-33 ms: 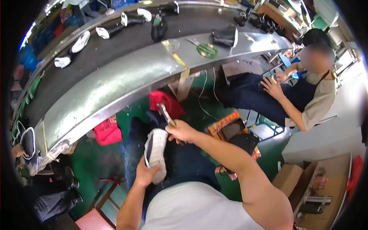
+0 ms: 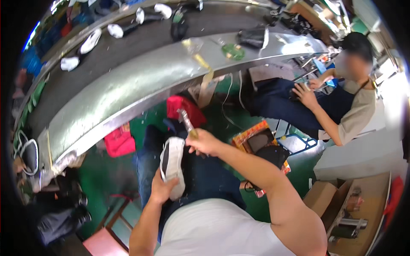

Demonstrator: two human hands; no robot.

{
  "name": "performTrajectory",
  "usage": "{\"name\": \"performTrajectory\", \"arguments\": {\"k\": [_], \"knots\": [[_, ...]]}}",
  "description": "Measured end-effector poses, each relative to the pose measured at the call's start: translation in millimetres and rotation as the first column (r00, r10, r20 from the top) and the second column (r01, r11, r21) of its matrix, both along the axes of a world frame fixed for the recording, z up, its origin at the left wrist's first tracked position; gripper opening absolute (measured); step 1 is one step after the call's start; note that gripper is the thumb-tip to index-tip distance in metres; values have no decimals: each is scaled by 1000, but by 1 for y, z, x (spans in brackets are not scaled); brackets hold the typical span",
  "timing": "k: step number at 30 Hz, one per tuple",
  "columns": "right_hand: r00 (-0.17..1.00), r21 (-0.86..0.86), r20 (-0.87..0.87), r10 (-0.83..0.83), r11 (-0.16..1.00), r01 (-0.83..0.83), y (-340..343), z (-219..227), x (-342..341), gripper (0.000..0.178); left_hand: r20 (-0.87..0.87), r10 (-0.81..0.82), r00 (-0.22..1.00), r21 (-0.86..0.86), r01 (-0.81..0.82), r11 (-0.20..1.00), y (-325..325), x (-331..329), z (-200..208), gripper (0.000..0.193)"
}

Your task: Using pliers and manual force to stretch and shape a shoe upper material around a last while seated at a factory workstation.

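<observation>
1 white-soled shoe (image 2: 174, 164) is gripped by the left hand (image 2: 164, 187) at 7 o'clock from the view's centre; 1 metal-headed tool (image 2: 186, 120) is held in the right hand (image 2: 203, 142), at 1 o'clock from the shoe.

No words, numbers or signs can be read in this view. The orange-and-red box (image 2: 249, 131) right of centre carries printing on its edge (too small and blurred to tell whether any of it is actually lettering).
</observation>
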State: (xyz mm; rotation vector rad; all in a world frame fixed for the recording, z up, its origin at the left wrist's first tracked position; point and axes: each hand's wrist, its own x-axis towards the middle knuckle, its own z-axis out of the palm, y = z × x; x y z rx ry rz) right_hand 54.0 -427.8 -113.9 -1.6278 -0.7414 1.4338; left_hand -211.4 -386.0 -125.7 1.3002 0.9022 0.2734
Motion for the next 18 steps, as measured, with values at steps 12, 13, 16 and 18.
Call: {"name": "performTrajectory", "arguments": {"k": [12, 13, 16, 18], "knots": [[579, -342, 531, 619, 782, -521, -83, 58, -14, 39, 59, 118, 991, -95, -112, 989, -9, 38, -53, 100], [515, -303, 608, 604, 776, -554, -83, 58, -15, 41, 56, 96, 994, -112, -90, 990, -8, 36, -53, 103], [396, -180, 767, 505, 762, -623, -83, 44, -14, 46, -62, 15, 998, -3, -16, 1000, -9, 36, -43, 105], [347, -96, 839, 419, 742, -663, -79, 42, -15, 48, -136, -27, 990, 25, 30, 999, -9, 35, -32, 106]]}}
